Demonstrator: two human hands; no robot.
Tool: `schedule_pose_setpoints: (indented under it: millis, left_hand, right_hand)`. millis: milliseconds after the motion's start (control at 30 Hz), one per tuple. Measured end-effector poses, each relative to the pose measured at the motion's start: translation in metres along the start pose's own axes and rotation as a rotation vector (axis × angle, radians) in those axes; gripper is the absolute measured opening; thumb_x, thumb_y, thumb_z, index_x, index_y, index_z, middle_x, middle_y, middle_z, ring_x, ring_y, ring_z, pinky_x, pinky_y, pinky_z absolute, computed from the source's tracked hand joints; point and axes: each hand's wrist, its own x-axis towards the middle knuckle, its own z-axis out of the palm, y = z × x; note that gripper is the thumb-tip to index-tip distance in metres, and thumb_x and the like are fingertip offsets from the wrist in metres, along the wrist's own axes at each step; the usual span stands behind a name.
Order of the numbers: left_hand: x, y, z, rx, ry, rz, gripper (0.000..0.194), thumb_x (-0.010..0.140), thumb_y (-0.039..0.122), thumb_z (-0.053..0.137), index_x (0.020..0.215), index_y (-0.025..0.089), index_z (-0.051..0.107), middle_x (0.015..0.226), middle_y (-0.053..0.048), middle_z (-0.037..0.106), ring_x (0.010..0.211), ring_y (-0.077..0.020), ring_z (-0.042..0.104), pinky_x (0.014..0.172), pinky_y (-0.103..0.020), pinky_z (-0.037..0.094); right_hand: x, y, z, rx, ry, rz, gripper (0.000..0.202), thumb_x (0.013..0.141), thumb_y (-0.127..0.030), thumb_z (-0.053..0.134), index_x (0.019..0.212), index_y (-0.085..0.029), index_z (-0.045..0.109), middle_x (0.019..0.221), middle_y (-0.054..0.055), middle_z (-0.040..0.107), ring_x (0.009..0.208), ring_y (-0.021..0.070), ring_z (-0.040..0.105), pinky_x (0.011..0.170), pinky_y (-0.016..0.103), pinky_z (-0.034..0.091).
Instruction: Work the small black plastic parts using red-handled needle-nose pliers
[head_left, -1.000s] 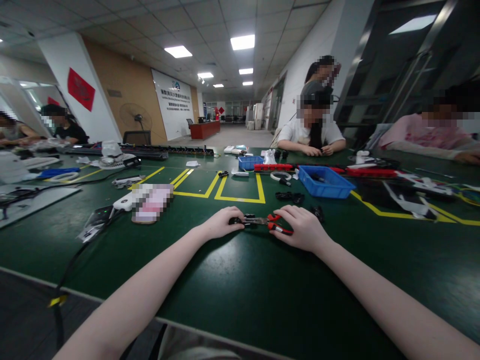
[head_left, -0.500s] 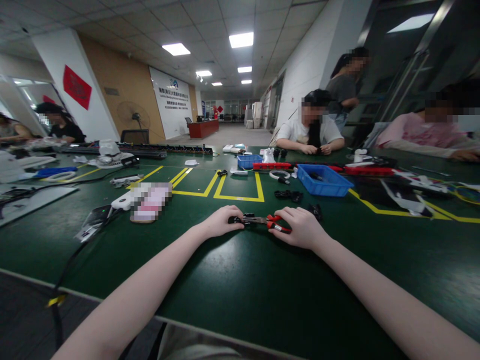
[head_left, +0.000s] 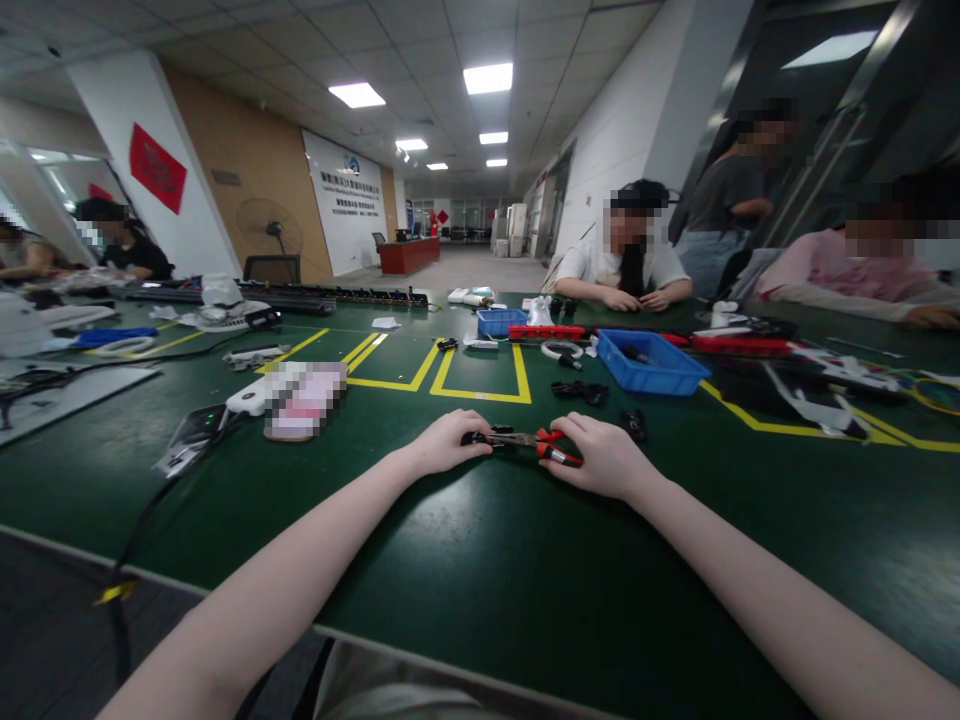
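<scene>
My left hand (head_left: 454,441) is closed on a small black part (head_left: 498,430), mostly hidden by the fingers; its exact kind cannot be made out. Red-and-black handled pliers (head_left: 551,447) are gripped in my right hand (head_left: 604,453), their handles a little apart. The metal jaws point left and meet the black part just beside my left fingertips. Whether the jaws are clamped on it is too small to tell. Both hands are low over the green table (head_left: 450,560). Bundled black cables (head_left: 580,391) lie beyond my right hand, and another black bundle (head_left: 634,424) is close beside it.
A blue bin (head_left: 649,365) stands at the right, with a smaller blue bin (head_left: 495,322) farther back. A coiled white cable (head_left: 561,350) lies between them. To the left are a pink phone-shaped item (head_left: 304,400) and a power bank with a black cable. Co-workers sit across the table.
My hands and the pliers hold nearly the same pose. The view has shifted slightly. The standing person in the background has moved right.
</scene>
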Motion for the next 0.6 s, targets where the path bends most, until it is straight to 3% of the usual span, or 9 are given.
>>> schedule_pose_setpoints:
  millis: [600]
  left_hand:
    - [0.0004, 0.0070, -0.0073, 0.034, -0.061, 0.003, 0.016, 0.087, 0.029, 0.069, 0.099, 0.018, 0.069, 0.111, -0.008, 0.066, 0.103, -0.0221, 0.063, 0.092, -0.034, 0.050]
  right_hand:
    - [0.0035, 0.0025, -0.0102, -0.009, -0.144, 0.026, 0.034, 0.085, -0.048, 0.056, 0.103, -0.019, 0.058, 0.096, 0.009, 0.069, 0.079, 0.0218, 0.065, 0.067, 0.032, 0.044]
